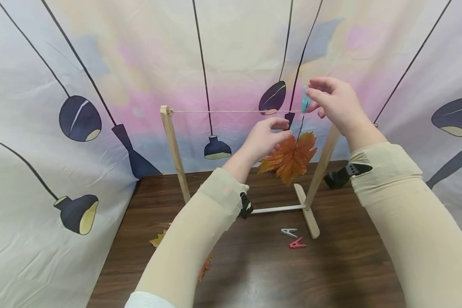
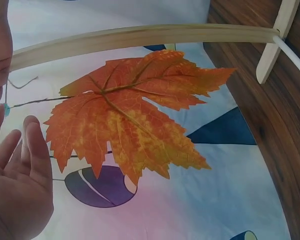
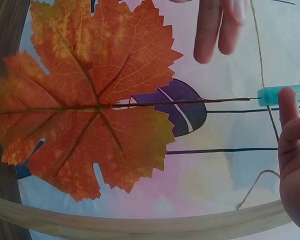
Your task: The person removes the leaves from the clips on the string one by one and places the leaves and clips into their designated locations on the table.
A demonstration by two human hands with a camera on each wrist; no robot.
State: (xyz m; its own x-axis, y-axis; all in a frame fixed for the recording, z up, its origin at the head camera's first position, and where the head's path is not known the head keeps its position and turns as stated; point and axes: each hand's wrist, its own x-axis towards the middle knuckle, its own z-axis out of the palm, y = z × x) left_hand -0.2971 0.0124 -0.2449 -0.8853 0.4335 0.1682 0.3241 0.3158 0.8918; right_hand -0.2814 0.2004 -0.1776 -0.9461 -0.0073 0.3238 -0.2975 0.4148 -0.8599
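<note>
A teal clothespin is on the string, and the stem of an orange maple leaf hangs from its lower end. My right hand pinches this clothespin between thumb and fingers; the fingertips on it show in the right wrist view. My left hand is held just left of the leaf's stem, its fingers relaxed and holding nothing. Seen from the left wrist, the leaf hangs apart from the left fingers.
The string runs from a left wooden post to a right post with a wooden foot. A white rod joins the stand low down. White and red clothespins lie on the table. Leaves show behind the left arm.
</note>
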